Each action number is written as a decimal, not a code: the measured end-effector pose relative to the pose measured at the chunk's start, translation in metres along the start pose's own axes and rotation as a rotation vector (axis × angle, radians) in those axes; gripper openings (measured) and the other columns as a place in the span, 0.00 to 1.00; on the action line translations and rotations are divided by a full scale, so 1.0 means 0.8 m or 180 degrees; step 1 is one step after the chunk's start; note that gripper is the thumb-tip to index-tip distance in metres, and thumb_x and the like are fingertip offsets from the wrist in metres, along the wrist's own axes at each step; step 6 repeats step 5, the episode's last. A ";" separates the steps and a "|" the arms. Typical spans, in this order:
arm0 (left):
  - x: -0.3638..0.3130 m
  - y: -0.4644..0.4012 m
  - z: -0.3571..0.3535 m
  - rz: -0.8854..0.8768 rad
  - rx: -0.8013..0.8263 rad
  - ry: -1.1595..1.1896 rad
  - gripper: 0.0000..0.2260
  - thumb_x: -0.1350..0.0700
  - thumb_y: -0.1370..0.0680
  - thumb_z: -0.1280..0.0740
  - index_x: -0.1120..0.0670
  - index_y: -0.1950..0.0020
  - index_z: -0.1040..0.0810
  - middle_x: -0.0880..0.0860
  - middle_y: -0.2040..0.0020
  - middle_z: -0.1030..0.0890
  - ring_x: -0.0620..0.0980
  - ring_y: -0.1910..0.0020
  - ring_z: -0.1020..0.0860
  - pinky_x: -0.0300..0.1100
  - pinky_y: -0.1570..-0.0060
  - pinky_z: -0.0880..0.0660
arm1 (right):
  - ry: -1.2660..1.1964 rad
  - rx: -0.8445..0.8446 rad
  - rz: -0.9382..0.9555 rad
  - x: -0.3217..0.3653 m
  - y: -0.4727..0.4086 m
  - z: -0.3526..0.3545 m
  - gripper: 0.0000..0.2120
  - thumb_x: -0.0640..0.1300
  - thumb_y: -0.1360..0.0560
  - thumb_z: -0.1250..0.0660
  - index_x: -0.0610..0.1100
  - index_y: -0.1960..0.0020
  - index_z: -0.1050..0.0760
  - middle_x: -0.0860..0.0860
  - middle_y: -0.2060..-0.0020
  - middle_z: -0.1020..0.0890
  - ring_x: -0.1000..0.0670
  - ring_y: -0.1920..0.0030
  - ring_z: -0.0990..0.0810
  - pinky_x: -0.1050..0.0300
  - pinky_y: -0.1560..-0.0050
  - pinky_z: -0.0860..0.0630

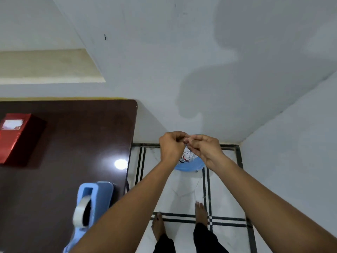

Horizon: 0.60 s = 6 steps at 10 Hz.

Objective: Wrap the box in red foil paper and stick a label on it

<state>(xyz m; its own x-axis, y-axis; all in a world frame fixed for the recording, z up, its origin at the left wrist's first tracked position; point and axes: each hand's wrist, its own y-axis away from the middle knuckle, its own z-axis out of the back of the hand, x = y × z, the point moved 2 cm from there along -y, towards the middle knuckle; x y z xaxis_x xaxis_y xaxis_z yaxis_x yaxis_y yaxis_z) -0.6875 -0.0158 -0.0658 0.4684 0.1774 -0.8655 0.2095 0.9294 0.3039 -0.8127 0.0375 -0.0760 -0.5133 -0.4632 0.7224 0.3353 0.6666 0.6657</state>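
Note:
A box wrapped in red foil (17,137) lies on the dark brown table (82,136) at the far left, with a white label (12,124) on its top face. My left hand (172,145) and my right hand (204,147) are held out together over the floor, right of the table. Their fingertips meet and pinch a tiny pale scrap (186,140) between them. Both hands hover above a blue bin (188,166) that holds crumpled paper scraps.
A blue tape dispenser (91,207) with a roll of clear tape stands at the table's near edge. White walls close the corner behind the bin. The floor is white tile with black lines, and my bare feet (200,210) stand on it.

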 end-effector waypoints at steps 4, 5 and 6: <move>0.153 -0.132 -0.073 0.1517 -0.0173 -0.0207 0.13 0.59 0.22 0.30 0.56 0.37 0.16 0.55 0.40 0.15 0.55 0.39 0.18 0.46 0.36 0.23 | 0.2187 -0.0701 0.1476 -0.091 -0.236 0.060 0.10 0.35 0.25 0.27 0.41 0.45 0.14 0.46 0.51 0.12 0.47 0.49 0.14 0.58 0.44 0.20; 0.189 -0.145 -0.086 0.1722 -0.0211 -0.0297 0.14 0.59 0.21 0.31 0.55 0.36 0.17 0.54 0.38 0.16 0.54 0.37 0.20 0.40 0.38 0.26 | 0.2566 -0.0452 0.0279 -0.135 -0.291 0.069 0.21 0.35 0.20 0.33 0.45 0.29 0.22 0.47 0.40 0.16 0.44 0.42 0.17 0.71 0.52 0.30; 0.189 -0.145 -0.086 0.1722 -0.0211 -0.0297 0.14 0.59 0.21 0.31 0.55 0.36 0.17 0.54 0.38 0.16 0.54 0.37 0.20 0.40 0.38 0.26 | 0.2566 -0.0452 0.0279 -0.135 -0.291 0.069 0.21 0.35 0.20 0.33 0.45 0.29 0.22 0.47 0.40 0.16 0.44 0.42 0.17 0.71 0.52 0.30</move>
